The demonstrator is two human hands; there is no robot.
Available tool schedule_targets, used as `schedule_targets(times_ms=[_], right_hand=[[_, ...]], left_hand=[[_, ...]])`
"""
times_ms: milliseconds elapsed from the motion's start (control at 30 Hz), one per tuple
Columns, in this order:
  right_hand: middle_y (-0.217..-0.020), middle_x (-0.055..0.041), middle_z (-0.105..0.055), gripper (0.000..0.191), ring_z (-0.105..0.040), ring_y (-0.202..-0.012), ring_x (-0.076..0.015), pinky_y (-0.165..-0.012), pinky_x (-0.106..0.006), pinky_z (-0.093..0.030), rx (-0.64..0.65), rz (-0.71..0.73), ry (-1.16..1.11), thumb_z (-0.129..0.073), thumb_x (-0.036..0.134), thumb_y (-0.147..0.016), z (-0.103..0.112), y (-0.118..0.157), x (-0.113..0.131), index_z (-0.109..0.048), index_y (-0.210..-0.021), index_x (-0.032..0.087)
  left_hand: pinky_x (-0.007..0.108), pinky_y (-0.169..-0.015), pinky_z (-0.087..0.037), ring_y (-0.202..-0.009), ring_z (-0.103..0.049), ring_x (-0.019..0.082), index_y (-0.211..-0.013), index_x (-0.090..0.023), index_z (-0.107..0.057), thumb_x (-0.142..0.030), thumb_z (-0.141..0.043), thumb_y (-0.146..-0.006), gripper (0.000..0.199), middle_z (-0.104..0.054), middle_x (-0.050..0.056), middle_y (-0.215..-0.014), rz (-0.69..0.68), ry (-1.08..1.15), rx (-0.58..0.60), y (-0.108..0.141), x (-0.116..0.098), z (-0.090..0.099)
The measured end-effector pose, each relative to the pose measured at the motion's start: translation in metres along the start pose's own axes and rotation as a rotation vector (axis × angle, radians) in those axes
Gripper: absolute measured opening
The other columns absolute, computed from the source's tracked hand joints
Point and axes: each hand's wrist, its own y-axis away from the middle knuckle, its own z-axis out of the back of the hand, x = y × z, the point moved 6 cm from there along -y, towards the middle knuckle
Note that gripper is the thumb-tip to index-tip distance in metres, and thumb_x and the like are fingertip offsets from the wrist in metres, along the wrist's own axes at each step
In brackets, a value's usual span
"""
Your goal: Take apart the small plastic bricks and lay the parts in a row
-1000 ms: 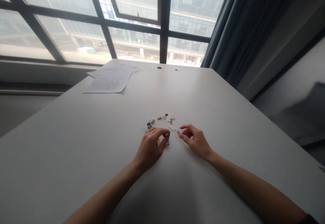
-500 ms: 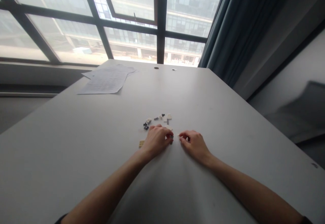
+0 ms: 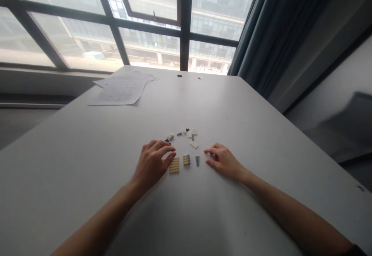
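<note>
My left hand [image 3: 152, 165] hovers with thumb and index finger apart, holding nothing, at the left edge of a tan studded building plate [image 3: 174, 165]. Right of that plate lies a smaller tan-and-grey brick piece [image 3: 186, 160], then a grey wedge-shaped plate [image 3: 197, 160]. My right hand [image 3: 223, 163] rests on the table with thumb and index finger spread. By its index fingertip is a tiny white piece [image 3: 205, 154], partly hidden. A white flat tile [image 3: 193, 144] lies just beyond the grey plate.
Farther back on the white table [image 3: 261, 143] are several loose pieces: a cream plate [image 3: 194, 131], a grey strip [image 3: 179, 134], a white piece [image 3: 171, 136] and black bits [image 3: 187, 129]. Printed papers [image 3: 119, 89] lie far left, near the window. A dark curtain [image 3: 255, 27] hangs at right.
My left hand has let go of the grey plate and moved left, uncovering the tan plate, the tan-and-grey piece and the white tile. My right hand has opened slightly, staying nearly in place.
</note>
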Motion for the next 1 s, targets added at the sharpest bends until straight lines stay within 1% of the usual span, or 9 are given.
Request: schedule_targets(times_ms=[67,167,300,367,600,700,800,867,1000], right_hand=[[-0.096,-0.005,-0.06,0.024,-0.056,-0.084,-0.0162,-0.082,-0.031,-0.042,0.004,-0.015,-0.007,-0.065,0.021,-0.079,0.0,0.0,0.0,-0.068,-0.103,0.021],[-0.095,-0.0041,-0.06,0.019,-0.056,-0.084,-0.0163,-0.081,-0.031,-0.041,-0.011,-0.02,0.007,-0.066,0.021,-0.078,-0.002,0.001,0.003,-0.068,-0.097,0.021],[-0.09,-0.0035,-0.06,0.007,-0.055,-0.086,-0.0173,-0.083,-0.033,-0.039,-0.026,-0.016,0.057,-0.066,0.023,-0.079,-0.004,0.004,0.008,-0.066,-0.084,0.019],[-0.087,-0.0032,-0.06,0.006,-0.054,-0.086,-0.0176,-0.083,-0.033,-0.038,-0.031,-0.004,0.074,-0.066,0.025,-0.08,-0.006,0.005,0.011,-0.065,-0.08,0.019],[-0.089,-0.0027,-0.061,0.004,-0.055,-0.089,-0.0179,-0.084,-0.034,-0.037,-0.025,0.032,0.052,-0.066,0.023,-0.08,-0.011,0.005,0.017,-0.065,-0.081,0.02],[-0.092,-0.003,-0.061,0.011,-0.055,-0.09,-0.0184,-0.085,-0.035,-0.037,-0.03,0.012,0.039,-0.069,0.026,-0.078,-0.009,0.002,0.014,-0.065,-0.087,0.02],[-0.097,-0.0046,-0.061,0.033,-0.056,-0.093,-0.02,-0.086,-0.036,-0.038,-0.037,-0.015,0.039,-0.074,0.034,-0.073,-0.01,-0.002,0.012,-0.063,-0.102,0.02],[-0.1,-0.0056,-0.06,0.041,-0.055,-0.096,-0.0216,-0.088,-0.038,-0.038,-0.04,-0.019,0.052,-0.076,0.038,-0.071,-0.013,-0.005,0.012,-0.063,-0.106,0.021],[-0.103,-0.0053,-0.06,0.035,-0.053,-0.101,-0.0229,-0.091,-0.039,-0.036,-0.069,-0.026,0.079,-0.075,0.037,-0.071,-0.017,-0.007,0.014,-0.066,-0.101,0.022]], left_hand=[[0.038,-0.084,-0.038,-0.092,-0.056,0.021,-0.087,-0.022,-0.069,-0.03,-0.055,-0.087,0.016,-0.068,0.005,-0.095,-0.015,-0.015,-0.026,0.009,0.008,0.005],[0.037,-0.084,-0.038,-0.091,-0.057,0.021,-0.087,-0.021,-0.069,-0.029,-0.055,-0.087,0.016,-0.068,0.005,-0.094,-0.013,-0.029,-0.059,0.017,0.016,0.008],[0.037,-0.083,-0.039,-0.09,-0.057,0.021,-0.085,-0.021,-0.07,-0.028,-0.055,-0.087,0.016,-0.069,0.005,-0.093,-0.019,-0.029,-0.071,0.018,0.016,0.007],[0.037,-0.083,-0.039,-0.089,-0.058,0.02,-0.084,-0.021,-0.07,-0.027,-0.056,-0.086,0.015,-0.069,0.005,-0.093,-0.035,-0.022,-0.071,0.018,0.015,0.006],[0.037,-0.084,-0.038,-0.089,-0.057,0.02,-0.084,-0.021,-0.069,-0.026,-0.056,-0.086,0.013,-0.069,0.004,-0.092,-0.06,-0.01,-0.082,0.02,0.014,0.006],[0.037,-0.084,-0.038,-0.09,-0.056,0.02,-0.084,-0.021,-0.068,-0.026,-0.056,-0.087,0.013,-0.068,0.004,-0.093,-0.058,-0.013,-0.08,0.02,0.014,0.006],[0.037,-0.085,-0.038,-0.09,-0.056,0.02,-0.084,-0.021,-0.068,-0.025,-0.056,-0.087,0.013,-0.068,0.004,-0.093,-0.056,-0.012,-0.076,0.02,0.014,0.006],[0.037,-0.085,-0.038,-0.09,-0.056,0.02,-0.085,-0.021,-0.068,-0.025,-0.056,-0.087,0.013,-0.068,0.004,-0.093,-0.056,-0.006,-0.074,0.02,0.014,0.005],[0.038,-0.085,-0.038,-0.09,-0.056,0.02,-0.085,-0.021,-0.068,-0.025,-0.057,-0.087,0.012,-0.068,0.004,-0.093,-0.055,0.004,-0.074,0.021,0.013,0.005]])
